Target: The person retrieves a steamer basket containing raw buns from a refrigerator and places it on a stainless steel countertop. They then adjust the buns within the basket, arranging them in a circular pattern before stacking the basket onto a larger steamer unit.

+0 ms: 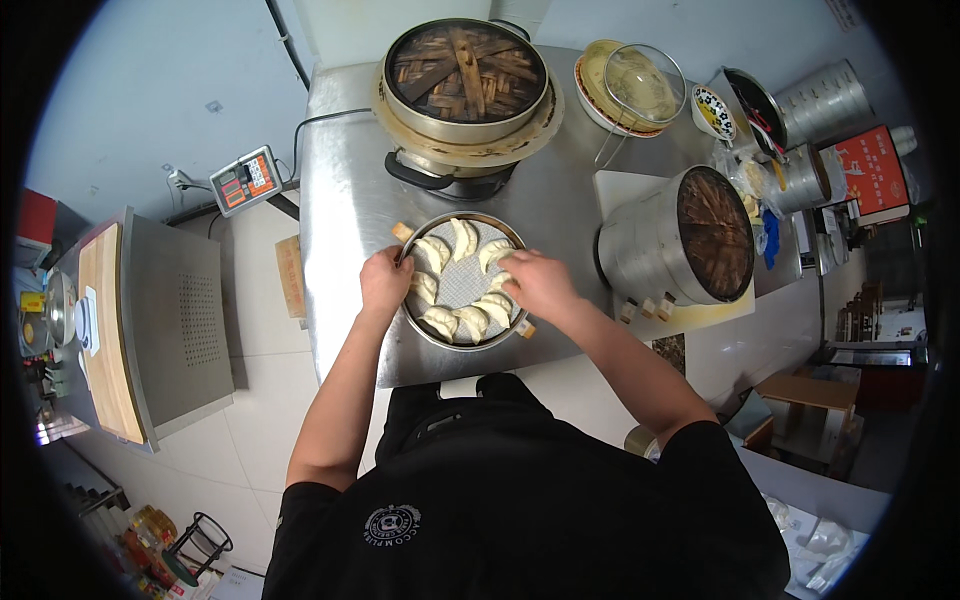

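A round metal steamer tray point(465, 347) with a woven-looking liner point(459, 281) lies before me on the steel table. Several crescent dumplings point(471, 324) form a ring along its rim. My left hand point(386, 279) grips the tray's left edge, close to a small wooden handle block point(403, 232). On the right side, my right hand point(536, 281) reaches over the rim with its fingertips at the dumplings on the upper right, touching or just above a dumpling point(495, 253); whether it pinches one is hidden by the fingers.
Behind the tray stands a lidded steamer point(465, 135) on a pot. To the right, stacked steamer tiers point(645, 240) with a woven lid rest on a cutting board point(716, 311). A wire strainer point(643, 82) lies over bowls at the back; a scale display point(246, 180) is at left.
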### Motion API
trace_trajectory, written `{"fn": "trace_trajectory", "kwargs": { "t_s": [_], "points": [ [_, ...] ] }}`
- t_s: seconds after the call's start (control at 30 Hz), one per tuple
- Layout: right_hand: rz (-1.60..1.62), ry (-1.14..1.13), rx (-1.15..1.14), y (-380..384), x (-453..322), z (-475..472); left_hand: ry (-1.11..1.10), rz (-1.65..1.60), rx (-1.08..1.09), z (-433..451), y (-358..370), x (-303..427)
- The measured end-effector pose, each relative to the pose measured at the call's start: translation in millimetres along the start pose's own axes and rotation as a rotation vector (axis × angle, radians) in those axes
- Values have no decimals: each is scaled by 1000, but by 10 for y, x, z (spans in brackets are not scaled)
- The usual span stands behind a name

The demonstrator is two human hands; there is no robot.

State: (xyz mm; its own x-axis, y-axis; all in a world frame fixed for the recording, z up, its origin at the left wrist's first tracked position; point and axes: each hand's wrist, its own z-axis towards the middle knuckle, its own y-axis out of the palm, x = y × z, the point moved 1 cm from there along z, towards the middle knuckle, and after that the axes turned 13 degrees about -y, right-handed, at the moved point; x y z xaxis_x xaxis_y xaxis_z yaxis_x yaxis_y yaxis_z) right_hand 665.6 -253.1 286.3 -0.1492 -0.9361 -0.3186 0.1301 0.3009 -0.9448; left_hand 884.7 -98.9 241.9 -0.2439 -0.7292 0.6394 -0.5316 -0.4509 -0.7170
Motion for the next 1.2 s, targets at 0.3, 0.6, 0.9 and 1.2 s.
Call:
{"fn": "trace_trajectory", "kwargs": {
  "t_s": [0.3, 0.6, 0.9, 1.2],
  "points": [
    [-60, -60, -173, 187, 80, 93, 11, 39, 8, 58, 87, -136],
    [44, 48, -121, 91, 70, 133, 3, -4, -1, 51, 104, -168],
    [136, 130, -68, -150, 100, 165, -34, -13, -10, 35, 75, -118],
    [37, 69, 126, -34, -159, 23, -63, -19, -53, 47, 59, -139]
  ]
}}
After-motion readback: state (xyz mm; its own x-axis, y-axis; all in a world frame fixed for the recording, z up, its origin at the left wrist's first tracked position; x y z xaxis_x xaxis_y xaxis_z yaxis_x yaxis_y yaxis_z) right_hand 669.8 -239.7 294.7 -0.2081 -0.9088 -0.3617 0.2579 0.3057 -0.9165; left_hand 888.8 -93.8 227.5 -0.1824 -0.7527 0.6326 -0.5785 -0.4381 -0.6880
